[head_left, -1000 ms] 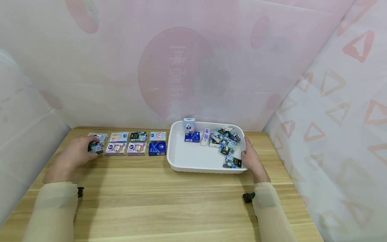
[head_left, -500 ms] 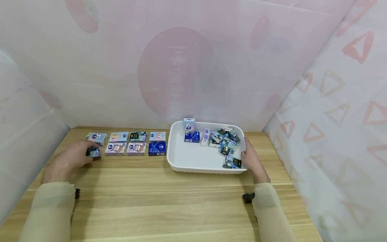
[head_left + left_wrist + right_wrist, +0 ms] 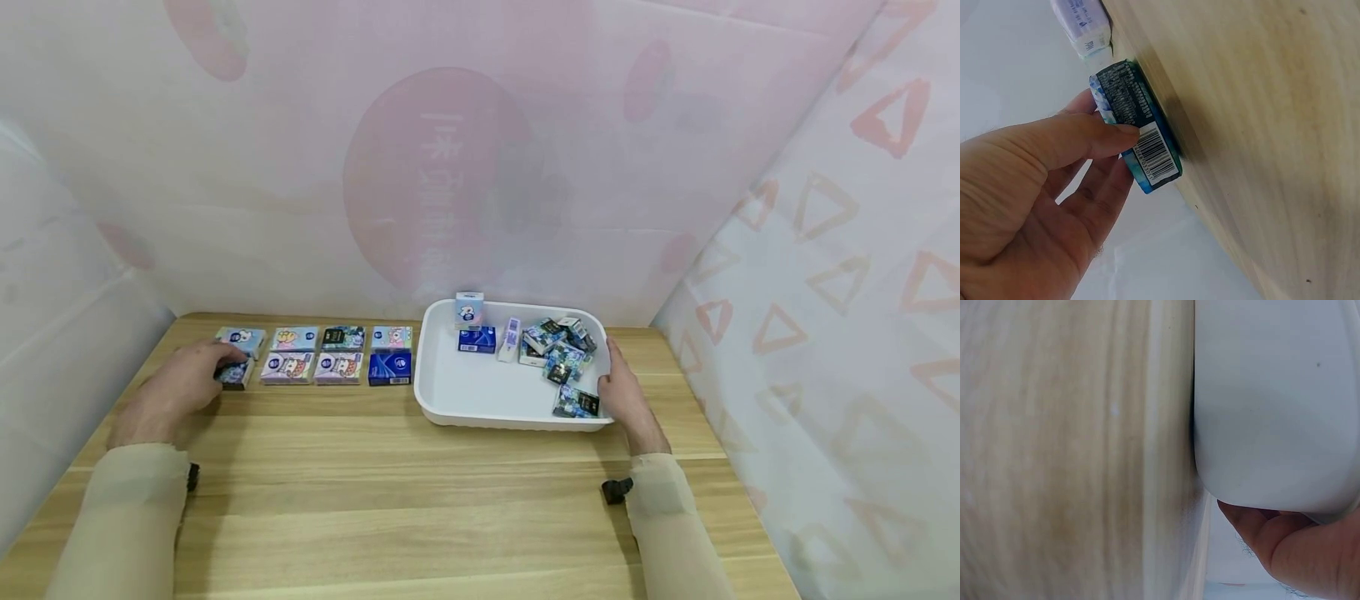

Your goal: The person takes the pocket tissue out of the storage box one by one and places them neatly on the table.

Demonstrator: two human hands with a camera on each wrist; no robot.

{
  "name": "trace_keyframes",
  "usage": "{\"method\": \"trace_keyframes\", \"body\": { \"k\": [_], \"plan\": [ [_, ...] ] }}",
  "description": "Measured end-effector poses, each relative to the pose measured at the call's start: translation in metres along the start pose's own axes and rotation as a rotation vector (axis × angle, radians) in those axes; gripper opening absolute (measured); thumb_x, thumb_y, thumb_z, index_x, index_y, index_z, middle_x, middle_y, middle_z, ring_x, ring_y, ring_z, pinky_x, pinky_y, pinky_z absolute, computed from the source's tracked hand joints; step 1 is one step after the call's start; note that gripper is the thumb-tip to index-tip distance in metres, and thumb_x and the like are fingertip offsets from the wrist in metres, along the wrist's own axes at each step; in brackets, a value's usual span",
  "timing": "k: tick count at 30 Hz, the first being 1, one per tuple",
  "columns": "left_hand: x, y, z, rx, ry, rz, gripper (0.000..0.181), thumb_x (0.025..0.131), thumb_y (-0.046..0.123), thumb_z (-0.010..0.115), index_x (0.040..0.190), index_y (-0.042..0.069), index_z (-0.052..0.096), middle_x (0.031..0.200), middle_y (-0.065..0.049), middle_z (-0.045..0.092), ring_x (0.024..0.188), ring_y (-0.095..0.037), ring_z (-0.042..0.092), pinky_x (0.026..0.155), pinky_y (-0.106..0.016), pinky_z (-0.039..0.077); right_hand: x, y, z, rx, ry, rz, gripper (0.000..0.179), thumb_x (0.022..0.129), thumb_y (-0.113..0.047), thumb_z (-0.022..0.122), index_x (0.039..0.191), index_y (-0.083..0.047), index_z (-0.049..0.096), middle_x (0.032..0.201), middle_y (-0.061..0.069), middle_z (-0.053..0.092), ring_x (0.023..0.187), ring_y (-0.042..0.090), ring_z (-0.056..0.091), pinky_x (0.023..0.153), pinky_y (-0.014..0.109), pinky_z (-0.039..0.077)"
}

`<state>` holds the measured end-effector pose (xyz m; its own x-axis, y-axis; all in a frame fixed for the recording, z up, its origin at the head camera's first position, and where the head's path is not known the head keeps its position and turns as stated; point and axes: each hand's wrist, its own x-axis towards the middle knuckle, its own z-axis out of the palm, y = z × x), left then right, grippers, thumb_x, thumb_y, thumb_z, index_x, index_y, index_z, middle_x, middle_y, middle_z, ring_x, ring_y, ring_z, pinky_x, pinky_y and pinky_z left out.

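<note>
In the head view, my left hand (image 3: 180, 379) is at the left end of two rows of small packs. Its thumb and fingers pinch a dark blue floral pocket tissue pack (image 3: 1138, 128), whose barcode side shows in the left wrist view. This pack lies just in front of a light blue pack (image 3: 242, 337), and the fingers cover part of it. My right hand (image 3: 626, 392) rests against the outer right side of a white tray (image 3: 480, 400). In the right wrist view, its thumb (image 3: 1254, 528) touches the outside of the tray wall; the other fingers are mostly hidden.
Purple packs (image 3: 287, 368), a dark blue pack (image 3: 390, 367) and others lie in two rows left of the tray. Inside the tray are several floral packs (image 3: 567, 362), a blue pack (image 3: 477, 339) and an upright light blue one (image 3: 468, 310). A wall stands behind the table (image 3: 420, 508).
My left hand has shifted the floral pack slightly and squared it in front of the light blue one, which shows more than a second ago. The right hand and tray stay put.
</note>
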<state>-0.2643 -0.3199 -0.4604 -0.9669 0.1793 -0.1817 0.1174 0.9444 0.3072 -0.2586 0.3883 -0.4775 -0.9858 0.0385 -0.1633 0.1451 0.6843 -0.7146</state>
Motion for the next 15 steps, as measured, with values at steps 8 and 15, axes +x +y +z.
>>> {"method": "trace_keyframes", "body": {
  "k": [8,15],
  "plan": [
    [0.003,0.001,0.0,-0.003,0.022,0.0,0.055,0.092,-0.023,0.063,0.147,-0.013,0.068,0.154,-0.05,0.057,0.145,-0.074,0.052,0.125,-0.088,0.043,0.034,0.05,0.014,-0.05,0.077,-0.057,0.085,0.108,0.003,0.044,0.187,-0.003,0.014,0.183,0.041,0.035,0.161,0.065,0.05,0.138,0.07,0.045],
    [0.005,0.002,0.002,0.008,0.031,0.026,0.051,0.094,-0.022,0.065,0.144,-0.014,0.069,0.149,-0.048,0.061,0.141,-0.071,0.057,0.121,-0.085,0.049,0.002,0.001,0.001,0.017,-0.002,0.0,0.083,0.111,0.008,0.039,0.186,0.004,0.002,0.189,0.041,0.019,0.172,0.064,0.034,0.146,0.072,0.029]
  ]
}}
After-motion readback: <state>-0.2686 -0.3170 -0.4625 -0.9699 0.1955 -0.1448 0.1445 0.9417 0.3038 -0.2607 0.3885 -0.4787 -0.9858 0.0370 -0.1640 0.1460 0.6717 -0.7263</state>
